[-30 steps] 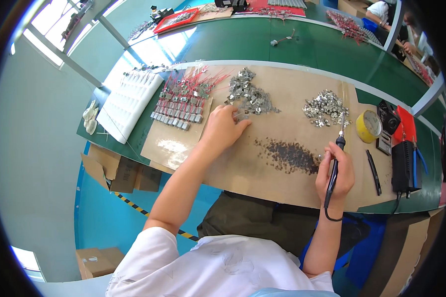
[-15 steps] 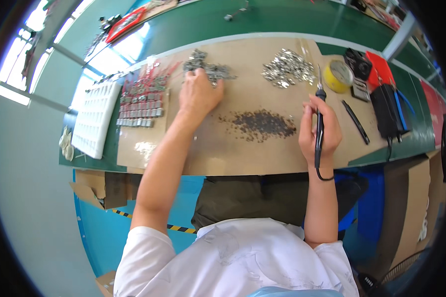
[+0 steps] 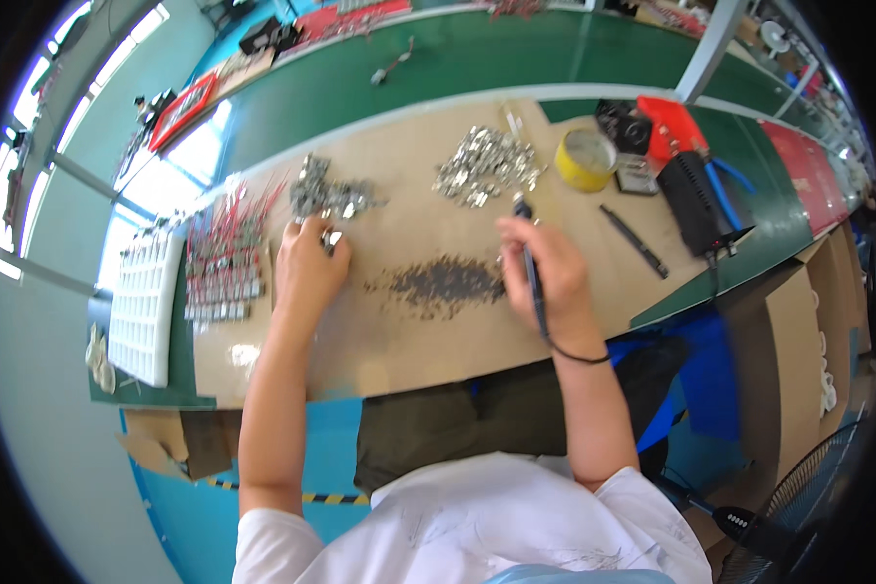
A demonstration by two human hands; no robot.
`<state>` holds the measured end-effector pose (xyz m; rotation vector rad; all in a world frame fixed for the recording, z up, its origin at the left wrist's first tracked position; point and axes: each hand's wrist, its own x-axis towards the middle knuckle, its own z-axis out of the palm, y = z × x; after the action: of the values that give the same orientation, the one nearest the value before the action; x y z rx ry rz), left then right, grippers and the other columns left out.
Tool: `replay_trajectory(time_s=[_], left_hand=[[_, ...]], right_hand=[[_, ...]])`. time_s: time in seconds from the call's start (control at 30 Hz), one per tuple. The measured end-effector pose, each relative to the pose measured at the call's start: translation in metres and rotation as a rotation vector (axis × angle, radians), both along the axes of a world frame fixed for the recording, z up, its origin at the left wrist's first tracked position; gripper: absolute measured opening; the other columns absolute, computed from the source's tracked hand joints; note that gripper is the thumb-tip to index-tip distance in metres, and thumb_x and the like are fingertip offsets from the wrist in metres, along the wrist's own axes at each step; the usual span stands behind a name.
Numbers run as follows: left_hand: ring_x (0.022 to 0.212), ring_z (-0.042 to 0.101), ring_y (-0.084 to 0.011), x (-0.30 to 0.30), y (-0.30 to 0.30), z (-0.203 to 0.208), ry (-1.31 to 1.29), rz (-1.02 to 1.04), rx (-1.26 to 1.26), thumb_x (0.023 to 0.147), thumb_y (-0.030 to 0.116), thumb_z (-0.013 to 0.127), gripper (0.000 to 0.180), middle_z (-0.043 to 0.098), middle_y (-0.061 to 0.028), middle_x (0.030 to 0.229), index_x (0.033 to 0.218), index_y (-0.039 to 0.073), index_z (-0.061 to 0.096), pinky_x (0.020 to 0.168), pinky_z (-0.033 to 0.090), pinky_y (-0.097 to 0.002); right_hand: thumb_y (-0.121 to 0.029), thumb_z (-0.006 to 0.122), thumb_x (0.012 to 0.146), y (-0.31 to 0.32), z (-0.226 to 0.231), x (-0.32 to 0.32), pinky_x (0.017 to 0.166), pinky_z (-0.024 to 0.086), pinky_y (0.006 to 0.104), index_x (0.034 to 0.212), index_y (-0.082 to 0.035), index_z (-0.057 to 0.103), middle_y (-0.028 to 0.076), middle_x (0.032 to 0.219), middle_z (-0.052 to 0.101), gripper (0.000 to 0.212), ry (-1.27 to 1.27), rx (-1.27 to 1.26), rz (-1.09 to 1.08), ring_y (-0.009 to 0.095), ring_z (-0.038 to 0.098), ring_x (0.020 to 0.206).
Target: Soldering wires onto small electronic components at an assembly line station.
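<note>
My left hand [image 3: 307,271] is just on the near side of a heap of small grey metal parts [image 3: 313,193]. A small shiny metal part [image 3: 332,238] shows between its thumb and forefinger, which are closed on it. In my right hand [image 3: 559,275] is a black soldering iron [image 3: 533,277], gripped like a pen, tip pointing away from me; its cord runs down over my wrist. Left of that hand lies a spread of tiny dark pieces [image 3: 448,282]. Beyond it sits a pile of shiny silver metal pieces [image 3: 487,164].
Rows of small motors with red wires [image 3: 226,268] stand at the left beside a white tray [image 3: 146,311]. On the right are a yellow round tin [image 3: 586,161], a black pen-like tool [image 3: 635,241], a black box-shaped unit [image 3: 699,206] and a red tray [image 3: 668,125].
My head view has turned, shifting the table in the picture. My left hand has drawn back from the grey heap with a shiny part. The soldering iron has moved left, nearer the dark pieces.
</note>
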<state>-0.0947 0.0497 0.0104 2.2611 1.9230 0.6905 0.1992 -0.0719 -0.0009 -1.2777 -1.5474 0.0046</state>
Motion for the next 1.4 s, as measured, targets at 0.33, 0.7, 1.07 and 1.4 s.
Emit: replay_trajectory(time_s=[0.33,0.7,1.07,1.4], left_hand=[[0.104,0.070,-0.0375,0.005,-0.004,0.004,-0.085,-0.183,-0.083,0.090,0.024,0.077,0.030,0.068,-0.0156,0.118,0.115,0.007,0.075,0.092,0.056,-0.0463],[0.097,0.071,-0.0340,-0.010,0.006,-0.004,0.014,-0.200,0.041,0.091,0.021,0.075,0.027,0.069,-0.0149,0.115,0.113,0.006,0.077,0.089,0.057,-0.0451],[0.096,0.072,-0.0295,-0.015,0.008,0.020,-0.066,-0.392,0.038,0.086,0.006,0.073,0.034,0.072,-0.0141,0.114,0.119,0.002,0.074,0.090,0.056,-0.0428],[0.100,0.072,-0.0375,-0.016,-0.025,0.023,0.027,-0.119,-0.137,0.084,0.030,0.083,0.033,0.074,-0.0164,0.106,0.103,0.003,0.078,0.091,0.057,-0.0462]], right_hand=[[0.010,0.065,0.081,-0.002,0.001,0.001,0.073,0.054,0.0444,0.122,-0.006,0.068,0.013,0.088,0.064,0.044,-0.119,-0.067,0.086,0.034,0.063,0.084],[0.009,0.062,0.085,0.003,-0.012,-0.005,0.075,0.053,0.0471,0.124,-0.007,0.068,0.014,0.089,0.063,0.042,-0.106,-0.048,-0.010,0.037,0.062,0.086],[0.011,0.067,0.086,0.006,-0.006,-0.001,0.078,0.056,0.0426,0.121,-0.007,0.070,0.013,0.094,0.071,0.040,-0.158,-0.019,-0.041,0.033,0.069,0.087],[0.011,0.067,0.086,0.003,-0.007,-0.003,0.078,0.057,0.0418,0.121,-0.006,0.071,0.014,0.093,0.071,0.039,-0.139,-0.049,-0.054,0.031,0.069,0.087]])
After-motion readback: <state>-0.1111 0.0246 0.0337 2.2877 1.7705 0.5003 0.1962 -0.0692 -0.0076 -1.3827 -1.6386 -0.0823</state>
